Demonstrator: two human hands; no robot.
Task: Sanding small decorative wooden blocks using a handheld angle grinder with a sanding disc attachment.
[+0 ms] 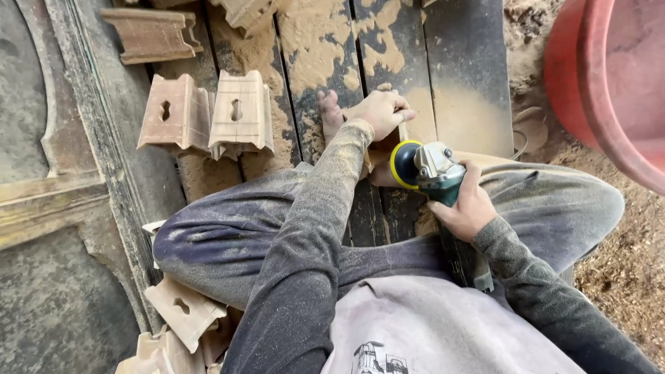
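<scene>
Two hands are working at the middle of a dusty plank floor (464,62), whose dark boards are lying under drifts of pale sawdust. A large red tub (609,76) is standing at the far right, over loose shavings. At the left a carved dark wooden panel (48,208) is lying along the planks. The person is sitting on the boards with legs in dusty trousers folded, one bare foot (331,114) showing just left of the hands.

Several shaped wooden blocks with slotted holes are lying about: two pale blocks (208,114) side by side at far left, a darker block (152,33) beyond them, and more pale ones (181,312) piled near the left knee.

The angle grinder (433,173), green-bodied with a yellow-rimmed disc, is resting in the right hand (465,208), whose fingers are wrapping closed around its body. Its disc is touching a small wooden piece (379,158) between the hands. The left hand (381,114) is pressing down on that piece, fingers curled closed over its far end, most of it being hidden under the hand and the disc.
</scene>
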